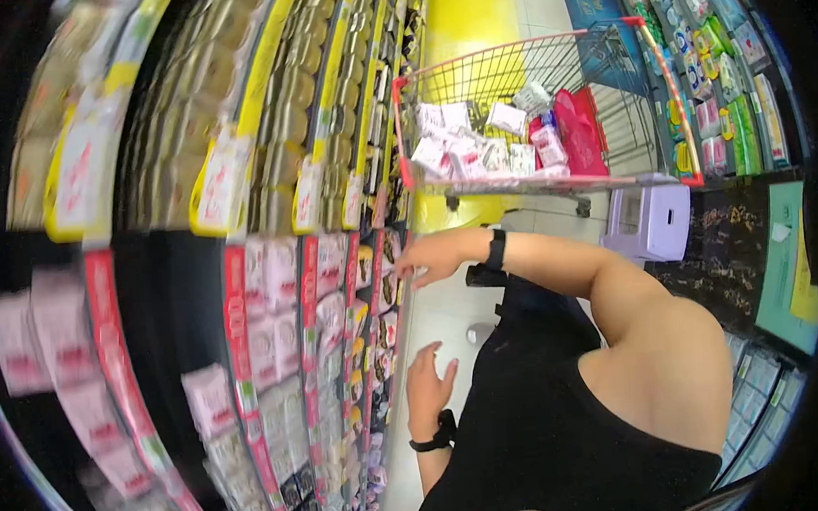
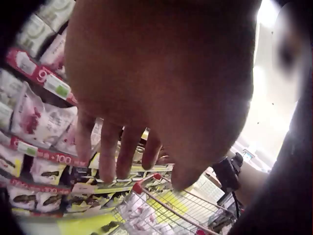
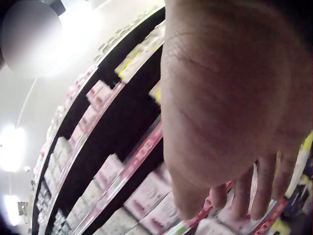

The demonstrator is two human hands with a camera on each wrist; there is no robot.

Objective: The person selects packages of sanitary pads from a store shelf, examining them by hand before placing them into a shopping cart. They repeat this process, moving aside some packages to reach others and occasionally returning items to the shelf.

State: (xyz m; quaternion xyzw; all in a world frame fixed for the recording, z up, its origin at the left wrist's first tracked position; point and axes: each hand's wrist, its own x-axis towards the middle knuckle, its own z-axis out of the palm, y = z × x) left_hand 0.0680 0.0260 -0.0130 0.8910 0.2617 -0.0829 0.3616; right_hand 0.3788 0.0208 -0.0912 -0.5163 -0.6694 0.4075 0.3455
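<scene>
My right hand (image 1: pixel 446 255) reaches to the shelf front, its fingertips close beside small bags with dark food pictures (image 1: pixel 387 247). Nothing shows in its grasp; in the right wrist view its fingers (image 3: pixel 240 196) hang fairly straight in front of pink packs (image 3: pixel 146 196). Lower in the head view, my left hand (image 1: pixel 427 384) is held off the shelf, thumb apart from the fingers. From the left wrist, that hand's palm (image 2: pixel 161 73) fills much of the picture, with spread fingers (image 2: pixel 108 156) and nothing in them. Pink-and-white bags (image 2: pixel 41 117) sit on the shelf beyond it.
A wire shopping cart (image 1: pixel 406 172) stands at the top, holding many pink-and-white packs (image 1: pixel 467 155) and a red bag (image 1: pixel 576 131). Beside it is a lilac stool (image 1: pixel 643 223). Tall shelves with brown-gold packs (image 1: pixel 219 76) and yellow price strips line the left.
</scene>
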